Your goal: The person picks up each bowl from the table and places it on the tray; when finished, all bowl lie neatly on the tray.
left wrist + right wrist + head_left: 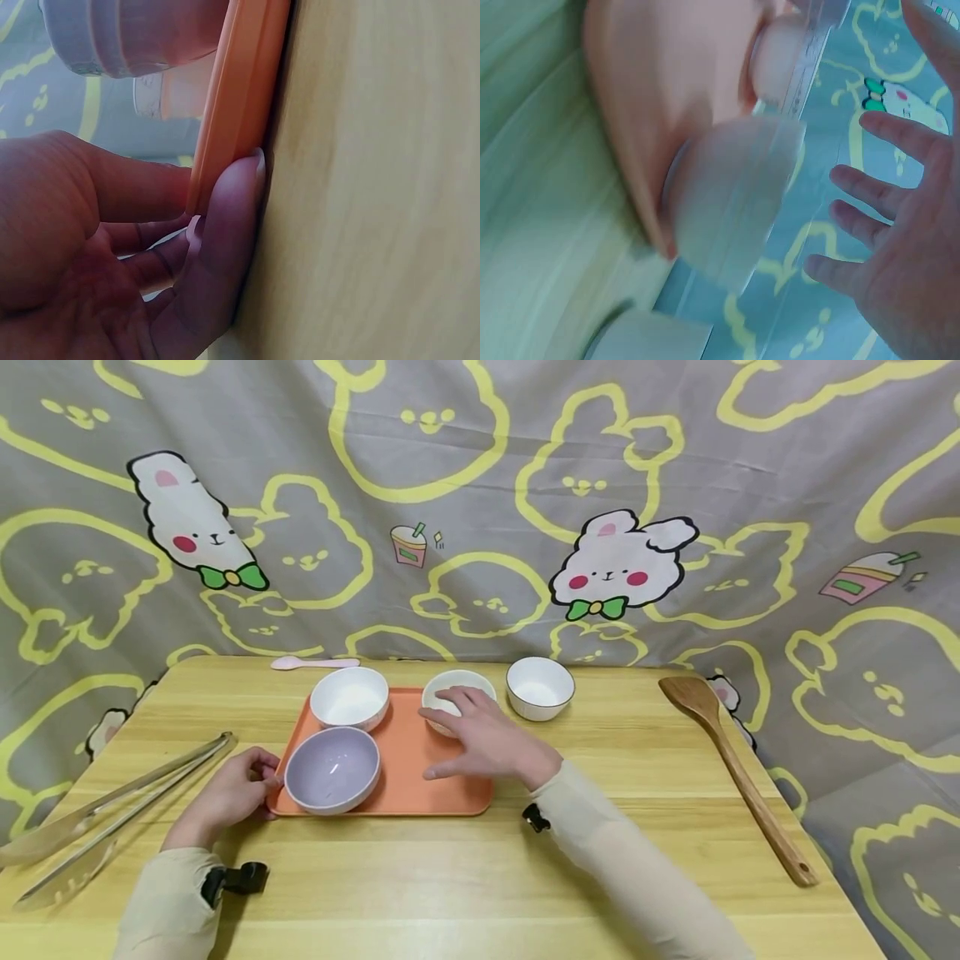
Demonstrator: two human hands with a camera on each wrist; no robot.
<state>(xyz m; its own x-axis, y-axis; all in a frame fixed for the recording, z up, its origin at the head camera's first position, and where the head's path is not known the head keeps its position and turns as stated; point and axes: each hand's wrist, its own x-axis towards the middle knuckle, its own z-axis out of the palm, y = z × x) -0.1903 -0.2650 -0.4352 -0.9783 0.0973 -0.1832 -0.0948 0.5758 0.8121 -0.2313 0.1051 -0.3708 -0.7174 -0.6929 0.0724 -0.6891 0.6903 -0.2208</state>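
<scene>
At the left edge of the orange tray [420,777], my left hand [234,789] pinches the rim; the left wrist view shows its fingers [232,217] on the tray's edge. A purple-lined bowl [333,770] stands at the tray's front left. Behind it is a white bowl [350,696]. At the back right of the tray stands another pale bowl [452,680], partly hidden by my right hand [487,739]. That hand hovers over the tray with fingers spread; the right wrist view shows it apart from the bowl [731,199].
A white bowl with a dark rim [540,687] stands on the table just right of the tray. Metal tongs [127,802] lie at the left, a wooden spatula [731,760] at the right. A pink spoon [315,663] lies along the back edge, before a patterned curtain [480,510].
</scene>
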